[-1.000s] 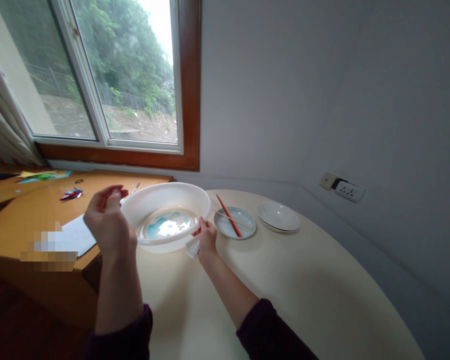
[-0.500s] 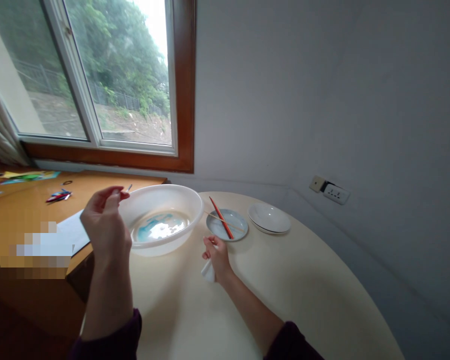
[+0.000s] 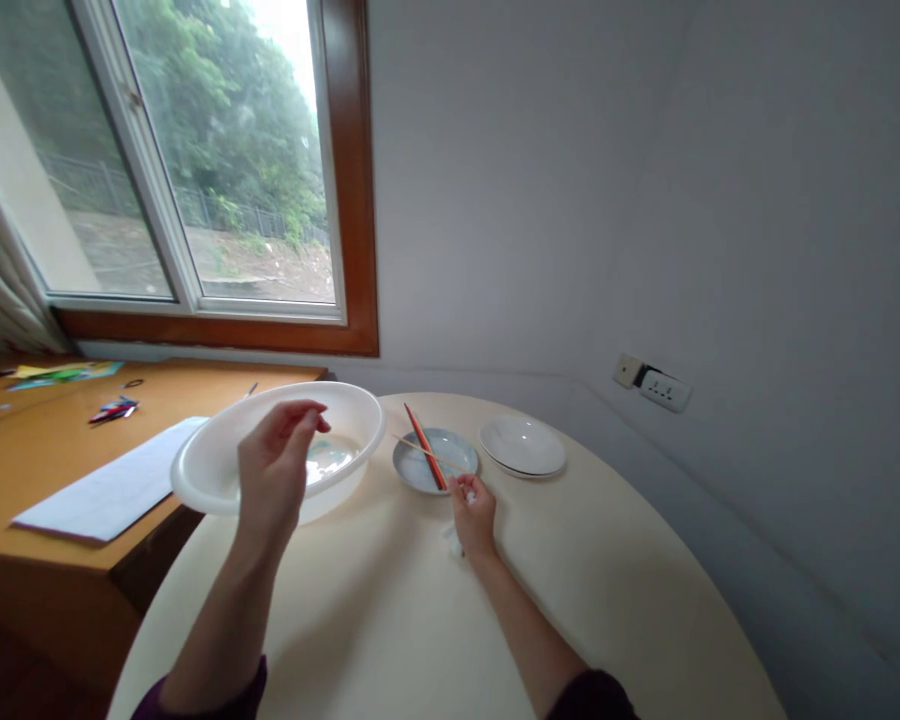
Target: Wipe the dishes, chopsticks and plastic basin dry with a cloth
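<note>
My left hand (image 3: 274, 470) is raised in front of the translucent white plastic basin (image 3: 217, 440), its fingers pinched together. Whatever lies between those fingertips, if anything, I cannot make out. Shallow water with a bluish tint shows in the basin's bottom. My right hand (image 3: 474, 512) is closed around a crumpled white tissue (image 3: 454, 541), low over the cream round table (image 3: 420, 620). Just beyond it is a grey-blue plate (image 3: 450, 445). Across that plate lie red-orange sticks (image 3: 424, 445) and a thin wooden stick (image 3: 412, 445).
Stacked white plates (image 3: 521, 444) sit to the right of the grey-blue plate. At left, a wooden desk (image 3: 37, 480) carries white paper (image 3: 112, 480), small red and blue items (image 3: 114, 409) and coloured sheets (image 3: 64, 374). A wall socket (image 3: 665, 390) is on the right.
My left hand has moved right and slightly down, in front of the basin. My right hand has shifted right with the tissue, away from the basin. The view has turned slightly.
</note>
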{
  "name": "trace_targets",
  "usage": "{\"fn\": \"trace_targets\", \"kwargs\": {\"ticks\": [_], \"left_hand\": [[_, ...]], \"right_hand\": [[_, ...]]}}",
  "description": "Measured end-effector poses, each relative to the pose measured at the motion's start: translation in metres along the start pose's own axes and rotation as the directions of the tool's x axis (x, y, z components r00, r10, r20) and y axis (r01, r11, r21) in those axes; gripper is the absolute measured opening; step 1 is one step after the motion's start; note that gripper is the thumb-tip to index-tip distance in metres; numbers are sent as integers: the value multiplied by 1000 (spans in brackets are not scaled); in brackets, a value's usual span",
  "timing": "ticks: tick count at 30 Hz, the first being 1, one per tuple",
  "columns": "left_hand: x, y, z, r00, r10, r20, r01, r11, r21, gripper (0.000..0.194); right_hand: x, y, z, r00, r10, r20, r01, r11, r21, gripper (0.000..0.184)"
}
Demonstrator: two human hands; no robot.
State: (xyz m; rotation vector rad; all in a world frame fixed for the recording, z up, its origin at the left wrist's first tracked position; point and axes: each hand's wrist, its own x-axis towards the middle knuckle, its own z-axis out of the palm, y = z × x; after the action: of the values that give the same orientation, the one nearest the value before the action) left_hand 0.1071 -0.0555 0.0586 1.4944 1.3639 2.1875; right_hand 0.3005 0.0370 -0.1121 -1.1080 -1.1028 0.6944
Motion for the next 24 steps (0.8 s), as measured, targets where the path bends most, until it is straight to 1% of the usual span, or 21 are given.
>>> {"fn": "trace_targets", "kwargs": {"ticks": [1, 2, 3, 4, 6, 7, 8, 11, 13, 15, 17, 20, 24], "left_hand": [[-6, 1, 7, 995, 9, 102, -15, 998, 62, 11], [-11, 1, 13, 978, 17, 208, -44, 991, 125, 12], [-16, 0, 20, 949, 24, 315, -87, 978, 188, 13], [-20, -4, 26, 914, 24, 404, -130, 963, 236, 14], [-29, -15, 38, 817, 26, 576, -217, 939, 267, 13], [-33, -24, 43, 779, 12, 627, -236, 932, 275, 15], [-37, -34, 49, 757, -6, 653, -243, 925, 291, 18], [-54, -70, 63, 731, -39, 681, -278, 895, 349, 19], [-66, -94, 71, 710, -45, 702, -298, 885, 358, 22], [-79, -115, 77, 735, -49, 676, -313, 860, 403, 30], [-90, -131, 80, 743, -65, 666, -325, 835, 444, 37], [-103, -146, 83, 733, -97, 673, -345, 799, 492, 40], [-113, -151, 83, 696, -155, 701, -354, 776, 522, 41]], "right_hand": [[3, 2, -1, 1000, -8, -14, 8, 1000, -7, 30], [6, 4, -3, 1000, -15, -25, 15, 1000, -12, 30], [8, 5, -3, 999, -21, -35, 20, 1000, -16, 30], [10, 6, -4, 999, -25, -46, 25, 1000, -19, 30], [12, 7, -5, 997, -30, -66, 29, 999, -22, 29], [13, 7, -5, 997, -32, -74, 30, 999, -22, 28], [13, 8, -5, 996, -33, -80, 31, 999, -22, 28], [14, 9, -5, 997, -37, -74, 36, 999, -16, 26], [14, 10, -4, 997, -38, -65, 38, 999, -11, 26], [15, 11, -5, 997, -37, -61, 37, 999, -7, 26], [16, 12, -5, 997, -34, -63, 34, 999, -5, 27], [16, 13, -5, 997, -25, -73, 25, 1000, -4, 26], [16, 14, -5, 997, -17, -78, 16, 1000, -12, 26]]}}
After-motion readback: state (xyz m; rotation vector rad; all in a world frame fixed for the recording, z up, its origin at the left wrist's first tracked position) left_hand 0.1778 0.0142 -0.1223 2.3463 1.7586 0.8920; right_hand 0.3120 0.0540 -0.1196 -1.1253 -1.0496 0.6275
